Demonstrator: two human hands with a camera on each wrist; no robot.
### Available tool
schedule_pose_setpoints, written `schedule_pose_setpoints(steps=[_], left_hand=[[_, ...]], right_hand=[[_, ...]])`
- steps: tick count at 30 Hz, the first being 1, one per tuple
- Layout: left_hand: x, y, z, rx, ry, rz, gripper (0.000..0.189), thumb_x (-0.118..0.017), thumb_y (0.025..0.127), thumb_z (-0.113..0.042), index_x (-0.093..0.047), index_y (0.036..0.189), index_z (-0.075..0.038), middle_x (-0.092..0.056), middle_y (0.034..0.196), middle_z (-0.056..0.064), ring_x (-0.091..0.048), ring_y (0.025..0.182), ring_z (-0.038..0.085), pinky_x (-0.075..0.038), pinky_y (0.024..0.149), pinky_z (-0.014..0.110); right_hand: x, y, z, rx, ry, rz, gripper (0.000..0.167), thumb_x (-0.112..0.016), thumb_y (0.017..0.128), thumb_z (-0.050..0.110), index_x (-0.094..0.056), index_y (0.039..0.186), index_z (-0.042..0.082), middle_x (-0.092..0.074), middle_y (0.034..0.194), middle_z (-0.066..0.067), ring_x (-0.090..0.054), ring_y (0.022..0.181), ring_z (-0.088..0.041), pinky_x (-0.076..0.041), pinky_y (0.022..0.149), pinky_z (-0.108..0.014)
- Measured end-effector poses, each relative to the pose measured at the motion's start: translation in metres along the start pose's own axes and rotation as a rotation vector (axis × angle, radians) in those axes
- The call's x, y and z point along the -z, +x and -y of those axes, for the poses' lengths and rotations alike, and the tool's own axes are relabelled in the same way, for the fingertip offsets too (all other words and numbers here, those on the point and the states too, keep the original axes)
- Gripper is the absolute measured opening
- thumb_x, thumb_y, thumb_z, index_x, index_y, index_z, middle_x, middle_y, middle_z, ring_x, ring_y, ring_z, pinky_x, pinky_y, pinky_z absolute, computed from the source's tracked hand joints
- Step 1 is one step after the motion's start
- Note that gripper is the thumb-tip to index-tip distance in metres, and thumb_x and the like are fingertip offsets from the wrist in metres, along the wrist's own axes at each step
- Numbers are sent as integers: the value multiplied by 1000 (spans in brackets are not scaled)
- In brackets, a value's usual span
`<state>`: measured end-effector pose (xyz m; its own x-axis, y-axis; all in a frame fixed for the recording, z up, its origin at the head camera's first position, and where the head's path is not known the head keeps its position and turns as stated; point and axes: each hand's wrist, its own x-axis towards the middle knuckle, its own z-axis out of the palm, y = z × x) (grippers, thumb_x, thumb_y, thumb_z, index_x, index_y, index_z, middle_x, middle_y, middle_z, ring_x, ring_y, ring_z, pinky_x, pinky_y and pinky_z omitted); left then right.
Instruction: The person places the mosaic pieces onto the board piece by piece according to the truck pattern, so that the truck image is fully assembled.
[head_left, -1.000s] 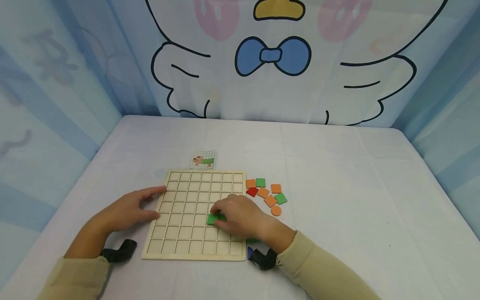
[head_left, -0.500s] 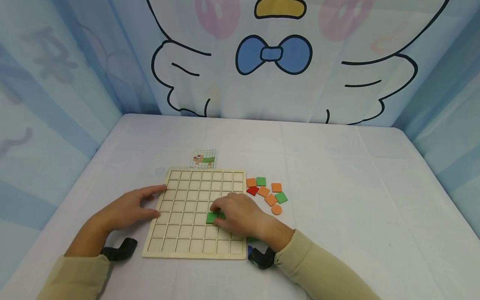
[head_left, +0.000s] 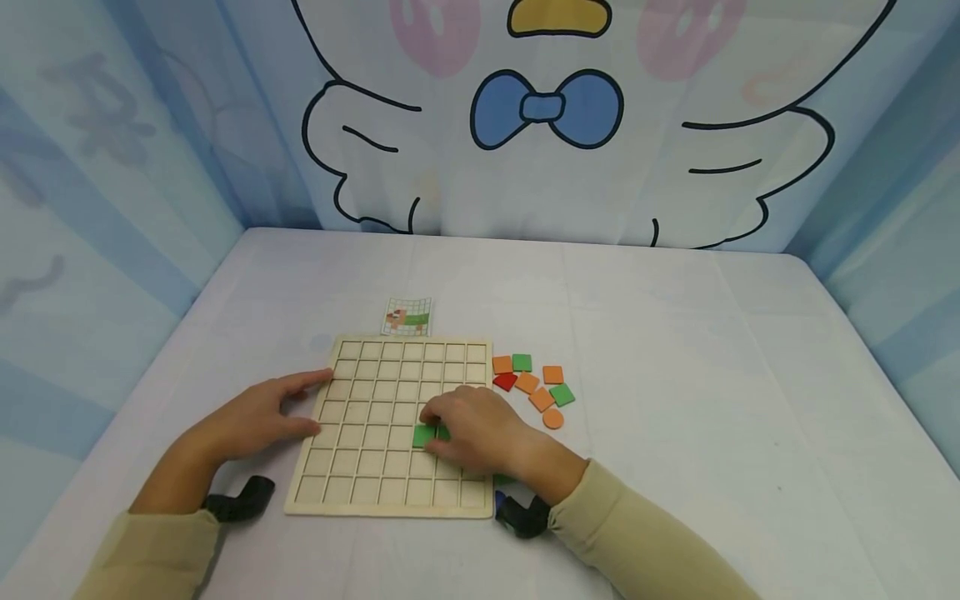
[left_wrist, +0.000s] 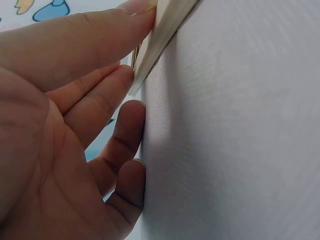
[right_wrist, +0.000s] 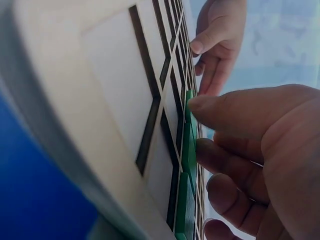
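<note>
A pale wooden grid board (head_left: 360, 460) lies on the white table. My left hand (head_left: 258, 421) steadies its left edge, thumb and index finger spread along the side; in the left wrist view the thumb (left_wrist: 85, 42) touches that edge. My right hand (head_left: 480, 429) bends over the board's right half, thumb and index finger at opposite sides of a green square tile (head_left: 423, 436). The right wrist view shows a row of green tiles (right_wrist: 185, 207) in the grid, with the thumb (right_wrist: 220, 112) on the far one. The right hand partly hides this row from above.
Right of the board lie loose orange tiles (head_left: 542, 400), green tiles (head_left: 562, 395), a red piece (head_left: 506, 381) and an orange disc (head_left: 553, 418). A small pattern card (head_left: 407, 317) lies beyond the board. Black wrist mounts (head_left: 242, 502) sit at both wrists. A printed curtain (head_left: 555, 192) hangs behind.
Almost nothing moves: both hands keep their places on the board and the tiles stay put. The head view has shifted very slightly.
</note>
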<state>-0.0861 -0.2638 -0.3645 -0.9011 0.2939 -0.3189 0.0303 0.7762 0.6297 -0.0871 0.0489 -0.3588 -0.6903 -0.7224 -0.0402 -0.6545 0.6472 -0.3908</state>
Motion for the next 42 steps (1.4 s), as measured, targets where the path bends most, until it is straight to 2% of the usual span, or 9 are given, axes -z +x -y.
schedule_pose_setpoints(steps=[8,16,26,32,42], left_hand=[[-1,0,0,-1,0,-4,79,-78,87,-30,-41,153,-6,-41,149,30,-42,131,48,-34,104,65],[-1,0,-1,-5,-11,-7,79,-78,87,-29,-41,152,-5,-40,149,30,-42,131,48,-34,104,65],[-2,0,0,-4,-14,-10,79,-78,87,-30,-42,152,-6,-40,150,29,-43,131,47,-34,105,64],[-2,0,0,3,-7,-14,80,-78,86,-30,-41,153,-6,-40,149,30,-43,131,47,-34,104,64],[-1,-1,-3,1,-3,-6,79,-77,87,-30,-40,153,-5,-41,149,30,-43,131,47,-35,104,64]], right_hand=[[9,-8,-11,-24,128,-12,33,-69,94,27,-69,122,9,-69,118,0,-61,111,-18,-49,95,-33],[23,-26,-28,-102,209,-37,34,-69,93,22,-68,124,9,-67,119,0,-59,98,-16,-49,88,-34],[28,-46,-49,-189,229,-60,30,-69,92,18,-68,121,7,-67,115,0,-59,99,-19,-51,87,-36],[26,-53,-58,-190,195,-72,30,-68,91,16,-69,120,6,-68,114,0,-58,95,-18,-51,86,-36],[22,-57,-61,-181,182,-44,31,-72,89,17,-69,119,7,-67,111,0,-57,92,-16,-51,84,-35]])
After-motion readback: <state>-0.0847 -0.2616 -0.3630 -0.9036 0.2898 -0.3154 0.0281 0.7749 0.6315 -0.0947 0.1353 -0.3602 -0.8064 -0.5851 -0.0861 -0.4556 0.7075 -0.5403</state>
